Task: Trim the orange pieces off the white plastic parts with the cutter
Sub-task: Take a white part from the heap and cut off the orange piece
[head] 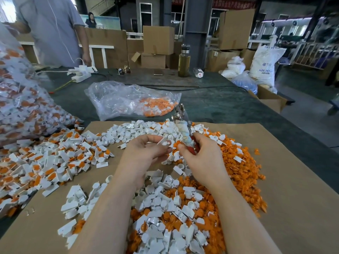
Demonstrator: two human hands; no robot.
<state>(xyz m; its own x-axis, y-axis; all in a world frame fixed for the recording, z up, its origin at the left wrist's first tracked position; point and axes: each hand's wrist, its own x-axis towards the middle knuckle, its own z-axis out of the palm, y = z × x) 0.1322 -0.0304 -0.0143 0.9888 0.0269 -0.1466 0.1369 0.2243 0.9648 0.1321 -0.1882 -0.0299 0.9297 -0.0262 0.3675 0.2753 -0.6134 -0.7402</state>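
My left hand [146, 153] pinches a small white plastic part [164, 142] between its fingertips, over the middle of the cardboard sheet [293, 180]. My right hand [200, 158] grips the cutter [183, 129] by its red, cloth-wrapped handles; the metal jaws point up and away, clear of the part. Untrimmed white-and-orange parts [45, 162] are heaped at the left. Trimmed white parts [143, 131] lie behind and below my hands. Cut orange pieces [244, 162] are piled at the right.
A full clear bag of untrimmed parts [22, 107] stands at the left. A half-empty bag [132, 99] lies behind the cardboard. A person [53, 30] stands at the far side by a power strip [80, 74]. A bottle [184, 61] and sunglasses [124, 71] sit further back.
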